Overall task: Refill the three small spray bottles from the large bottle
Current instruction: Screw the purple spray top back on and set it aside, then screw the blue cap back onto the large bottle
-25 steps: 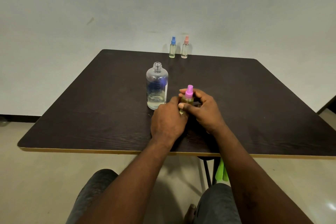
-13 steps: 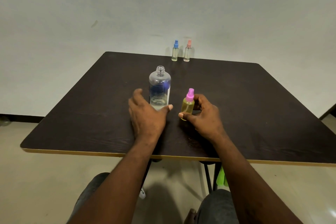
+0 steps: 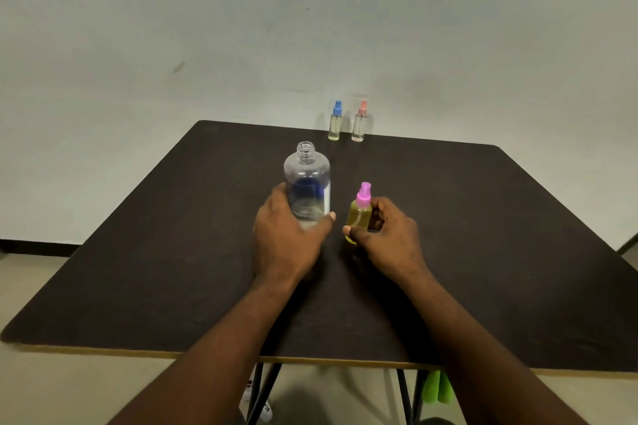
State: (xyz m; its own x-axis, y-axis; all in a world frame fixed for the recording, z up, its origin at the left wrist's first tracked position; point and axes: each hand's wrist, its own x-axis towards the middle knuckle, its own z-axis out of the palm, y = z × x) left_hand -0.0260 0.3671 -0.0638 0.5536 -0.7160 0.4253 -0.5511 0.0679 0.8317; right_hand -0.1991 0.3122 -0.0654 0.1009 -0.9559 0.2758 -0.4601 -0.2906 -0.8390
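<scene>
The dark tabletop (image 3: pixel 172 252) carried everything. The large bottle (image 3: pixel 307 179) stood upright near its middle, neck uncapped and long axis vertical, directly ahead of the left hand (image 3: pixel 286 238), whose fingers and thumb curled round its lower body. Just to its right, not touching it, the right hand (image 3: pixel 390 238) pinched the upright pink-capped spray bottle (image 3: pixel 360 217), sprayer on. The blue-capped spray bottle (image 3: pixel 335 122) and peach-capped spray bottle (image 3: pixel 359 124) stood at the far edge, well beyond both hands.

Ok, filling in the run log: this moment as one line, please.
left hand: grips big bottle, cap off | right hand: holds pink-topped spray bottle, top on | blue-topped bottle, peach-topped bottle: upright at far table edge
</scene>
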